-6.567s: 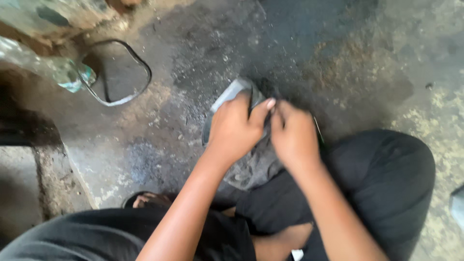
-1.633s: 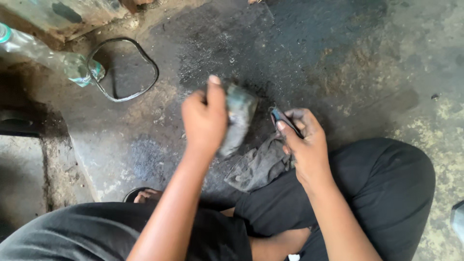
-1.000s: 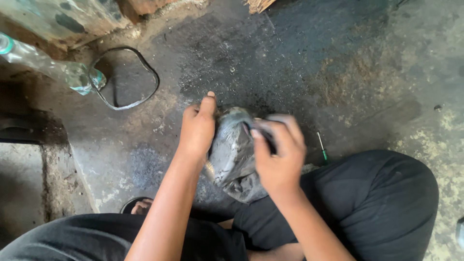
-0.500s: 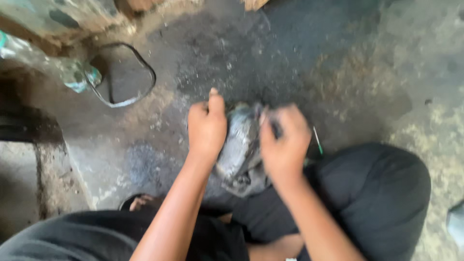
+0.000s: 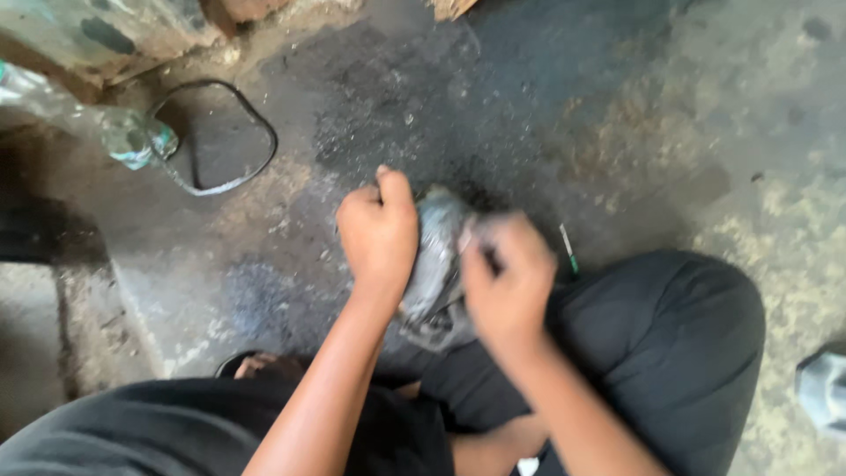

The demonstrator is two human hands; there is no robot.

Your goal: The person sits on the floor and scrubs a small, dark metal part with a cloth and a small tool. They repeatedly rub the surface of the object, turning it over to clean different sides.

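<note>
The left hand (image 5: pixel 379 231) is closed in a fist around a crumpled grey cloth bundle (image 5: pixel 436 264), gripping its left side. The right hand (image 5: pixel 507 278), blurred, curls against the bundle's right side; whether it truly clasps the cloth I cannot tell. The bundle sits between both hands, above the stained dark concrete floor (image 5: pixel 493 106). Just right of the bundle a thin green-tipped tool (image 5: pixel 569 251) lies on the floor. Well left of the bundle lie a black rubber loop (image 5: pixel 211 137) and a clear plastic bottle (image 5: pixel 115 132).
</note>
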